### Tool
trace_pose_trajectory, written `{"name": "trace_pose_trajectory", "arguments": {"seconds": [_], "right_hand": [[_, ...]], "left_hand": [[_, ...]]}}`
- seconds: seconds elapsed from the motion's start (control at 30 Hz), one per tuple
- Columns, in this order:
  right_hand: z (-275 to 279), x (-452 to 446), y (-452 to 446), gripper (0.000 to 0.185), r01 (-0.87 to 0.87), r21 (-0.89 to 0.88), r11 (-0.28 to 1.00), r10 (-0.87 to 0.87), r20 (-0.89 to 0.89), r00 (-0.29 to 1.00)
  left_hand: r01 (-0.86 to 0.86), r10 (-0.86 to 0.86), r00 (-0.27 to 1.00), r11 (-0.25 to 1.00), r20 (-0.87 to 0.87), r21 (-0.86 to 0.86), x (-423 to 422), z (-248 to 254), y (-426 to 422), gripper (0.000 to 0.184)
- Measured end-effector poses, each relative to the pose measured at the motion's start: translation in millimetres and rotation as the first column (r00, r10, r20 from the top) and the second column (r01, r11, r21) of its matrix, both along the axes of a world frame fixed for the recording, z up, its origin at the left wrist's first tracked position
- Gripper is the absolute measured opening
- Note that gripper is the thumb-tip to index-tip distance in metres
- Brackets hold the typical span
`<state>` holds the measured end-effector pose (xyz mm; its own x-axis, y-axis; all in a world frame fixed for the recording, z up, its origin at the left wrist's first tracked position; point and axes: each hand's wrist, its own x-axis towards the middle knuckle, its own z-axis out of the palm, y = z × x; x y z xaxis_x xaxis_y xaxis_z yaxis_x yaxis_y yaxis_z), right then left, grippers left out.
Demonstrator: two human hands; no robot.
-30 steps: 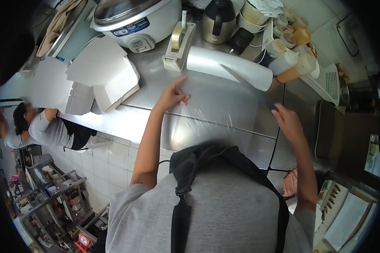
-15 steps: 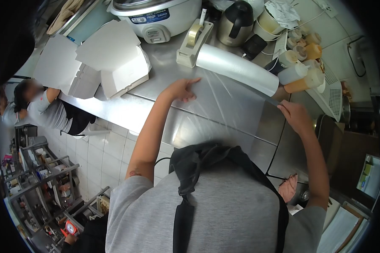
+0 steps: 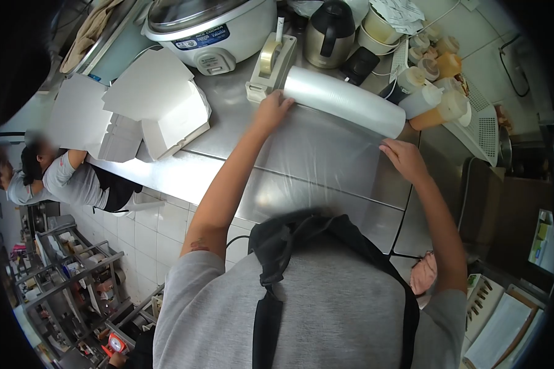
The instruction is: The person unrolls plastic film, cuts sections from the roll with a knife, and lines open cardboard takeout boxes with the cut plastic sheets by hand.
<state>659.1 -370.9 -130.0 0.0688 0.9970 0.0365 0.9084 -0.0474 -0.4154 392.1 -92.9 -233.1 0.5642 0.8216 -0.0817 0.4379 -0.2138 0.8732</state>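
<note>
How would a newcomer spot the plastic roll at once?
On the steel counter, find the big rice cooker. Right of it stands a beige tape dispenser, then the plastic roll. Unlike the upright steel jug behind, it's a long, whitish cylinder lying on its side.

The roll lies on the desk, the tape dispenser just left of it, boxes farther left, the jug behind it, bottles to its right.
</note>
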Motion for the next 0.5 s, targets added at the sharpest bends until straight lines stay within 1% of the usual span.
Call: {"name": "trace_pose_trajectory", "arguments": {"seconds": [0.07,0.17,0.27,0.3,0.37,0.4,0.47,0.5], "right_hand": [[-8.4,13.4,12.1,0.024,-0.043,0.026,0.999,0.043,0.002,0.999],[-10.6,20.9,23.4,0.024,-0.035,0.04,0.999,0.036,-0.028,0.999],[-9.0,24.2,24.1,0.024,-0.039,-0.019,0.999,0.039,0.013,0.999],[-11.1,23.6,22.4,0.025,-0.055,0.013,0.998,0.055,-0.002,0.998],[-17.7,21.4,17.1,0.025,-0.081,0.079,0.994,0.084,-0.031,0.996],[-20.1,22.3,15.4,0.026,-0.082,0.091,0.992,0.085,-0.037,0.996],[-25.7,22.4,11.2,0.026,-0.084,0.113,0.99,0.091,-0.057,0.994],[-24.8,21.3,10.9,0.027,-0.053,0.079,0.995,0.06,-0.084,0.995]], "left_hand": [[0.005,0.005,0.997,0.992,0.082,-0.123,5.9,17.7,-8.0,0.029],[-0.027,0.037,0.985,0.998,0.166,-0.063,14.1,-4.9,0.6,0.027],[-0.07,0.07,0.994,0.998,0.089,-0.001,16.4,7.9,-0.3,0.027],[-0.08,0.075,0.996,0.99,0.05,0.113,13.5,6.4,-2.1,0.03],[-0.079,0.093,0.995,0.938,-0.027,0.336,6.5,1.8,-11.3,0.034],[-0.084,0.146,0.98,0.922,-0.138,0.378,3.9,4.8,-22.2,0.036],[-0.075,0.259,0.9,0.884,-0.351,0.461,-5.7,13.4,-48.9,0.039],[-0.079,0.249,0.897,0.903,-0.366,0.421,-10.8,10.3,-54.0,0.04]]}}
